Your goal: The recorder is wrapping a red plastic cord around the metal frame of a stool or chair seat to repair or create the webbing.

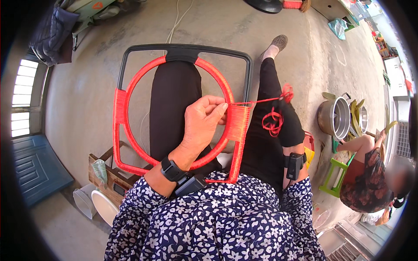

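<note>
A black frame (185,47) with a ring inside rests across my lap, my left knee beneath it. Red cord is wound closely round the ring (140,77) and the frame's lower and side bars; the top bar is bare black. My left hand (203,119) is closed at the ring's right side, thumb and finger pinching the red cord (257,101). The cord runs right from there to a loose tangle (286,93) on my right leg, with another loop (273,122) below. My right wrist (292,150) shows beside the right thigh; its fingers are hidden.
Left of me stand a wooden stool (106,176) with a cloth and a white basin (104,203). On the right are a metal pot (334,116), a green stool (333,177) and a seated person (365,182). A white cable (174,28) lies on the floor ahead.
</note>
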Motion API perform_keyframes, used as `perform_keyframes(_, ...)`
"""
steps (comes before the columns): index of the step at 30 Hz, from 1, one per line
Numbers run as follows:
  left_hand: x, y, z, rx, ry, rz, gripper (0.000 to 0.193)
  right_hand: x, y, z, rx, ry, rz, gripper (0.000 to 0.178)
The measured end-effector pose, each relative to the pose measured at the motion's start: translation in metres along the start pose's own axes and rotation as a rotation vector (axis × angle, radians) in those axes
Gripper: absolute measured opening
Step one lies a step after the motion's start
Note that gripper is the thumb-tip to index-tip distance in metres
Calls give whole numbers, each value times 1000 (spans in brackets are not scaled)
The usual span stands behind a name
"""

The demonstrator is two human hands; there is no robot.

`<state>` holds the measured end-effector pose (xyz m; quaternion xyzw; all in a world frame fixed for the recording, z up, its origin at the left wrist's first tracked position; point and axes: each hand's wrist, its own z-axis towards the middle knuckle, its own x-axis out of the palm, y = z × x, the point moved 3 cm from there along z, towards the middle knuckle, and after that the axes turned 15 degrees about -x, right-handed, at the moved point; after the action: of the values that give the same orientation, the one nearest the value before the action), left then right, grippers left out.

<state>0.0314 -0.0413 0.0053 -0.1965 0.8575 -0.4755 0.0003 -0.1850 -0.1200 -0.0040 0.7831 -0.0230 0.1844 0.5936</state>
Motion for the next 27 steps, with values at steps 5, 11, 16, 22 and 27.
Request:
perform_keyframes(5,0,2,0,-39,34,-58,15,24,4,11,-451,127,-225,30)
perform_keyframes(11,1,8,3,-136,101,-147,17,36,-9,32,-94,45,599,25)
perform_keyframes(16,5,12,5,-248,179,-226,21,29,-28,33,52,7,727,22)
perform_keyframes(22,8,18,7,-317,278,-289,24,15,-43,33,117,7,706,28)
perform_keyframes(27,8,15,7,-247,304,-233,21,10,-39,20,63,-24,535,22)
